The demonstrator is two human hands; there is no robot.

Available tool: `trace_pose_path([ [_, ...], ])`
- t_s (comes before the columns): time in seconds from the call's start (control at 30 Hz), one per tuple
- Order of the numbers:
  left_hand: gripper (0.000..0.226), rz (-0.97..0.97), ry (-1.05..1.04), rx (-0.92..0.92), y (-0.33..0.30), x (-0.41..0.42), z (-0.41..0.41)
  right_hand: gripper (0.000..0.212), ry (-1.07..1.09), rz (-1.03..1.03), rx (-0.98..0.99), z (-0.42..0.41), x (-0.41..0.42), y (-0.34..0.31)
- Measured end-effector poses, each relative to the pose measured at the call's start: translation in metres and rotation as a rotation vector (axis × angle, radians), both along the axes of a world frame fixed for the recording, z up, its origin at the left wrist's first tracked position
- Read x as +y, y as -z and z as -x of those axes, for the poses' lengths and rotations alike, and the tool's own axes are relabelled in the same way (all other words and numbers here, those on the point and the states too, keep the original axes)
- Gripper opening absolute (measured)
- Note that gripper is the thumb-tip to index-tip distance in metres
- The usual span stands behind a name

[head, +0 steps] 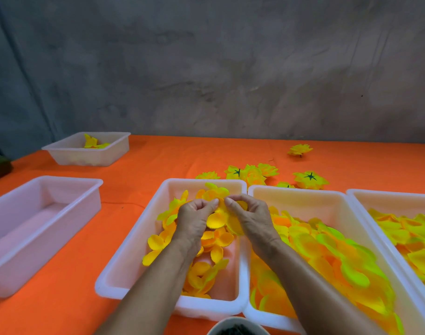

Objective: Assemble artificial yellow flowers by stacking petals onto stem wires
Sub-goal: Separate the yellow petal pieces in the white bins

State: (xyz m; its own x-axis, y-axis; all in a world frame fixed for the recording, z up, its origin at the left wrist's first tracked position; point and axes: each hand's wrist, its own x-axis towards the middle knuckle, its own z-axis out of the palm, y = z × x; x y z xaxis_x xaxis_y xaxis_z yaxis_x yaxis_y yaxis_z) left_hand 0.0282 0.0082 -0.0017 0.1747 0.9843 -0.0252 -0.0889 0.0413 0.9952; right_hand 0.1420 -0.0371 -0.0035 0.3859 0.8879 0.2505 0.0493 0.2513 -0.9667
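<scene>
Pinching a yellow petal piece [217, 220] between them, the left hand [194, 218] and the right hand [251, 217] meet over the middle tray [124, 259], thumbs and forefingers curled onto the petal's upper edge at about twelve o'clock from the wrists. No stem wire shows between the fingers; whether one is hidden under the petal I cannot tell. The petal sits directly between the two hands, touching both, and hangs just above the loose petals [206, 269] heaped in that tray at six o'clock below the hands.

At three o'clock the next tray [301, 197] is piled with flatter yellow-green petals [327, 252], and a further tray [366, 199] beyond it holds more. At nine o'clock stands a bare white tray [44, 189]; at ten o'clock, far off, a small tray [90, 160] holds a few yellow pieces.

Finished flowers [252, 175] lie on the orange cloth [158, 160] at twelve to one o'clock, several of them, so the work looks well begun; judging by the full trays, a great many flowers remain. The present flower seems at an early layer.

A dark-filled bowl [238, 327] sits at six o'clock, near the forearms.
</scene>
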Motion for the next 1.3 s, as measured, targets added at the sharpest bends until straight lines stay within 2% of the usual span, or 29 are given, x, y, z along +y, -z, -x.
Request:
trace_pose_path([
  [0.03, 0.026, -0.076, -0.083, 0.060, 0.001, 0.001, 0.001, 0.005, -0.008, -0.013, -0.030, 0.000, 0.000, -0.001],
  [0.13, 0.035, -0.231, -0.272, 0.152, 0.003, 0.006, 0.004, 0.027, -0.008, 0.056, -0.066, -0.003, 0.001, 0.002],
  [0.23, 0.030, -0.230, -0.340, 0.172, 0.003, 0.009, 0.004, 0.011, -0.014, 0.082, -0.111, -0.002, -0.001, 0.001],
  [0.3, 0.014, -0.177, -0.312, 0.127, 0.003, 0.009, 0.003, 0.004, -0.030, 0.041, -0.102, -0.001, 0.000, 0.001],
  [0.4, 0.020, -0.110, -0.151, 0.038, -0.002, 0.002, 0.002, 0.013, -0.006, 0.012, -0.109, -0.001, 0.001, 0.001],
  [0.47, 0.025, -0.161, -0.019, 0.055, -0.004, -0.002, 0.001, 0.015, 0.014, 0.019, -0.152, 0.001, 0.003, 0.002],
  [0.53, 0.019, -0.266, 0.077, 0.129, -0.003, -0.006, 0.000, 0.018, 0.040, 0.016, -0.182, 0.001, 0.003, 0.003],
  [0.63, 0.019, -0.310, 0.052, 0.194, 0.000, -0.006, 0.001, 0.013, 0.123, 0.018, -0.123, -0.003, 0.003, 0.002],
  [0.7, 0.021, -0.282, 0.026, 0.171, 0.001, -0.006, 0.002, 0.004, 0.145, 0.007, -0.151, -0.004, 0.002, 0.002],
  [0.8, 0.007, -0.232, 0.013, 0.075, -0.003, -0.009, 0.003, 0.010, 0.135, 0.025, -0.186, -0.003, 0.002, 0.002],
  [0.9, 0.005, -0.180, 0.045, 0.050, -0.005, -0.010, 0.004, 0.012, 0.078, 0.041, -0.169, -0.007, 0.001, 0.000],
  [1.07, 0.004, 0.169, 0.198, -0.137, -0.013, -0.004, 0.008, 0.015, -0.088, 0.063, 0.000, -0.012, -0.003, -0.004],
  [1.13, 0.007, 0.236, 0.271, -0.207, -0.015, -0.002, 0.011, 0.014, -0.139, 0.080, 0.045, -0.015, -0.006, -0.006],
  [1.23, 0.004, 0.225, 0.268, -0.213, -0.012, -0.002, 0.008, 0.013, -0.116, 0.069, 0.065, -0.014, -0.007, -0.006],
  [1.3, 0.006, 0.097, 0.138, -0.137, -0.008, -0.004, 0.003, 0.014, -0.020, 0.045, 0.002, -0.008, -0.004, -0.004],
])
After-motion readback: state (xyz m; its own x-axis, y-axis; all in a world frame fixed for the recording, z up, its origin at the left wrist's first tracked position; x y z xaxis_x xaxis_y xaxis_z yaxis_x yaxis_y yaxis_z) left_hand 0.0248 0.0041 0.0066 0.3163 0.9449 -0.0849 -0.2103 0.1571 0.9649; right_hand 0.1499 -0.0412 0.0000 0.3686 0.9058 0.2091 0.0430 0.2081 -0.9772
